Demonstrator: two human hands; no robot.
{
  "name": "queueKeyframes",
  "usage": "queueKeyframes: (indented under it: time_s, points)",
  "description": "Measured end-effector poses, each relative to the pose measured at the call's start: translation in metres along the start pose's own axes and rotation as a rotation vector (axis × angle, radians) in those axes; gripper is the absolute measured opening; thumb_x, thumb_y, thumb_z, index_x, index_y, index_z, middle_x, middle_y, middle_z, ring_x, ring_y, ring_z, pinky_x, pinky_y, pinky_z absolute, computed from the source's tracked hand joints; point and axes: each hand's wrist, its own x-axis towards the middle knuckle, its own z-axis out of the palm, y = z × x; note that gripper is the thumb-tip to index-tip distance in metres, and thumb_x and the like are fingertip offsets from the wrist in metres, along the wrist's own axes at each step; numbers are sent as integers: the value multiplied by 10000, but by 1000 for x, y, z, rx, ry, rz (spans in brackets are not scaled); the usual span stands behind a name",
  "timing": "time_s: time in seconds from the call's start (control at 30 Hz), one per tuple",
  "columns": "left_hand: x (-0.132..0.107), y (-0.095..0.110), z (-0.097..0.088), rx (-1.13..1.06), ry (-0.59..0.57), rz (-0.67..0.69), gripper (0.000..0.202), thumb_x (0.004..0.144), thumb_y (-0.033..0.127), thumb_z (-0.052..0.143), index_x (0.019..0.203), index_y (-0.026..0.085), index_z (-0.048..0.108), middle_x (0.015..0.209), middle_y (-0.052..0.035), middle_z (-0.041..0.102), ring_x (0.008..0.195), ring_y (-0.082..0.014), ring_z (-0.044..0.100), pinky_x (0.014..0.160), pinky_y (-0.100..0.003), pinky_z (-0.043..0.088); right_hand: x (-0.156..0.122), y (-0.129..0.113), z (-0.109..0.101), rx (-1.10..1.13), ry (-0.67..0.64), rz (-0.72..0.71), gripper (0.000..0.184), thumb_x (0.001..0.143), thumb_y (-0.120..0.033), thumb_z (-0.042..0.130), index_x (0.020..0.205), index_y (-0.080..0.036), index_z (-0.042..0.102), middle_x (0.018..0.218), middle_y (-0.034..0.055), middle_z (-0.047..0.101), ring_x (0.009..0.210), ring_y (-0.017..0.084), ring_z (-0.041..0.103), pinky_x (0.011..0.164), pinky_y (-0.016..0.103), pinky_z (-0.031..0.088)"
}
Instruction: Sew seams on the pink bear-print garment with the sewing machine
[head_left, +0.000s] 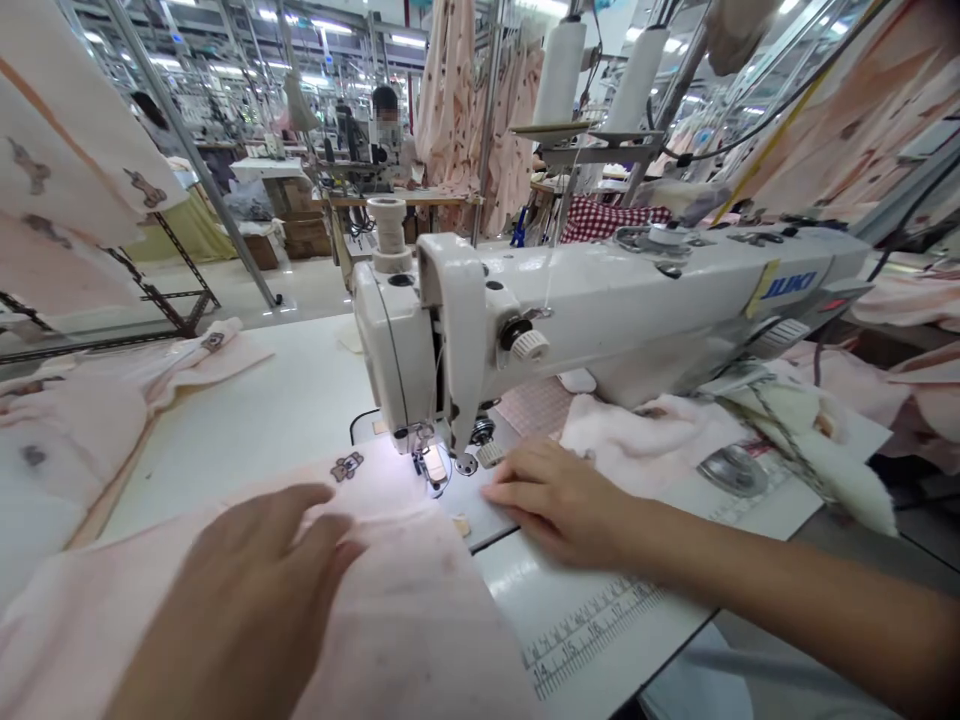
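A white sewing machine (600, 300) stands across the table, its presser foot (433, 468) lit over a piece of pale pink fabric (420, 610) printed with a small bear. My left hand (247, 600) lies flat on the pink fabric at the lower left, fingers stretched toward the needle. To the right of the presser foot, my right hand (559, 500) rests on the machine bed with fingers extended and together, fingertips at the fabric's edge. Neither hand grips anything.
More pink fabric (67, 440) is heaped at the left, and pale pieces (795, 440) lie under the machine arm at the right. A printed ruler (592, 630) runs along the white table (300, 390). Thread cones (559, 70) stand behind. Another person sits at a far station.
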Motion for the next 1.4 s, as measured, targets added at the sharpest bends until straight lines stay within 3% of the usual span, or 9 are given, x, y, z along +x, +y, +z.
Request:
queueKeyframes:
  time_s: [0.07,0.13,0.27,0.37,0.5,0.67,0.93,1.1,1.4]
  points:
    - [33,23,11,-53,-152,46,174,872,351,499,930,252,630,963,-42,618,877,-257,570,778,-468,448,8,-6,3,-17,5,23,252,842,-178,507,1052,-188,647,845,66,594,805,195,497,721,350,370]
    - [48,35,22,-155,-253,104,149,886,315,488,849,238,610,851,-19,595,800,-209,557,718,-391,452,17,-13,8,-15,-2,34,279,812,-268,598,1078,-192,633,833,52,600,791,197,492,731,354,353]
    - [37,29,34,-297,-93,229,99,907,236,474,841,229,547,907,5,591,832,-153,529,748,-309,416,35,-21,18,-38,-56,-2,293,860,-434,584,1034,-206,642,863,39,636,777,185,510,757,366,326]
    - [24,22,34,-351,-9,263,71,893,163,489,871,227,511,887,19,592,841,-124,531,743,-261,405,44,-21,22,-78,-194,-31,235,943,-331,463,917,-202,658,854,33,644,799,182,519,792,381,307]
    - [26,23,32,-411,-83,154,103,903,177,465,815,224,490,856,24,571,808,-104,540,690,-224,420,47,-19,19,-81,-278,5,120,896,-205,509,871,-162,618,876,52,637,837,197,522,809,386,312]
    - [39,26,36,-379,-157,128,143,919,250,454,896,252,595,916,8,587,838,-129,542,739,-260,439,43,-19,16,-122,-312,30,99,875,-176,489,906,-168,583,968,76,618,803,198,524,819,409,326]
    - [37,22,39,-224,-50,166,284,917,204,419,1014,332,653,1030,-21,595,940,-189,535,808,-358,428,45,-19,12,-169,-339,48,125,864,-147,473,911,-158,589,957,85,633,848,218,544,831,418,355]
    - [44,13,41,-103,-36,273,326,849,134,464,1075,302,630,1041,-35,610,945,-215,561,792,-379,462,54,-20,3,-185,-366,72,114,844,-118,504,891,-140,605,859,88,637,842,221,548,851,411,368]
    - [51,5,42,-90,-84,211,265,916,253,429,1103,280,613,1132,-44,625,1051,-237,557,868,-426,453,54,-18,9,-199,-310,121,207,926,-196,440,831,-134,614,887,108,630,840,221,542,849,420,366]
